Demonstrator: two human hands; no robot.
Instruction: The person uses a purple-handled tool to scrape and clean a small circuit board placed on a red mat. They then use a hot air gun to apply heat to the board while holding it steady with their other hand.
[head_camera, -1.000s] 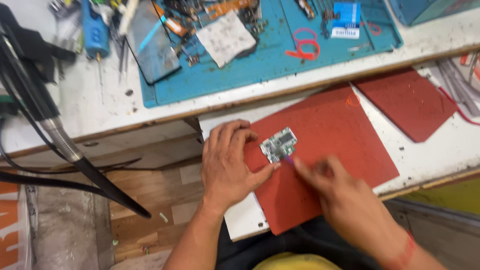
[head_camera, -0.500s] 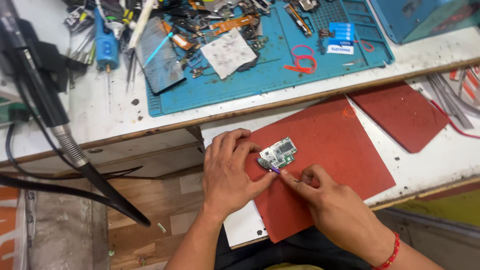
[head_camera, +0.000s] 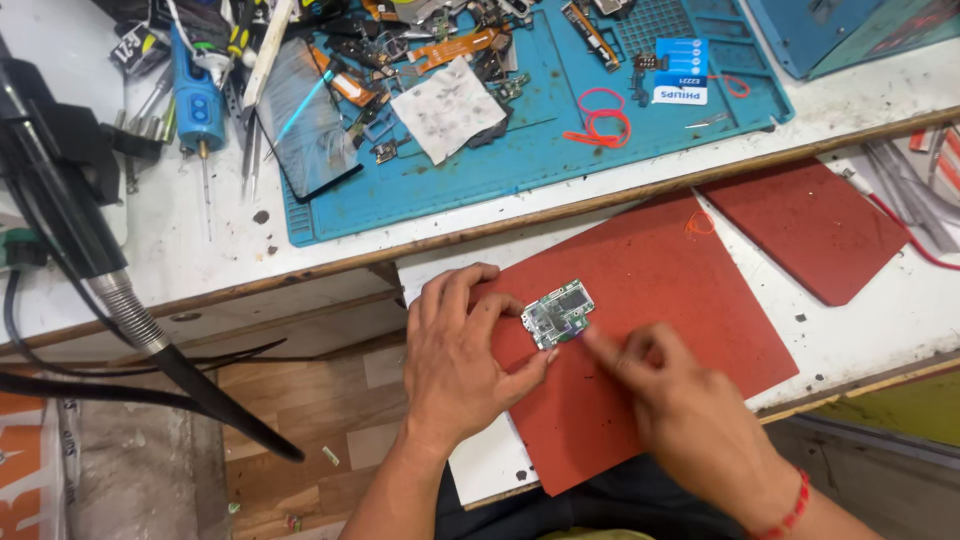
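Since half a second ago, right hand (head_camera: 690, 410) blurs beside the small green circuit board (head_camera: 558, 313) on the red mat (head_camera: 690, 300); its grip is unclear. Left hand (head_camera: 462, 355), fingers spread, steadies it. Board work looks unfinished.

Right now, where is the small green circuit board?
In the head view, the small green circuit board lies on the large red mat near the desk's front edge, pinned at its left by the left hand, with the right hand touching its lower right.
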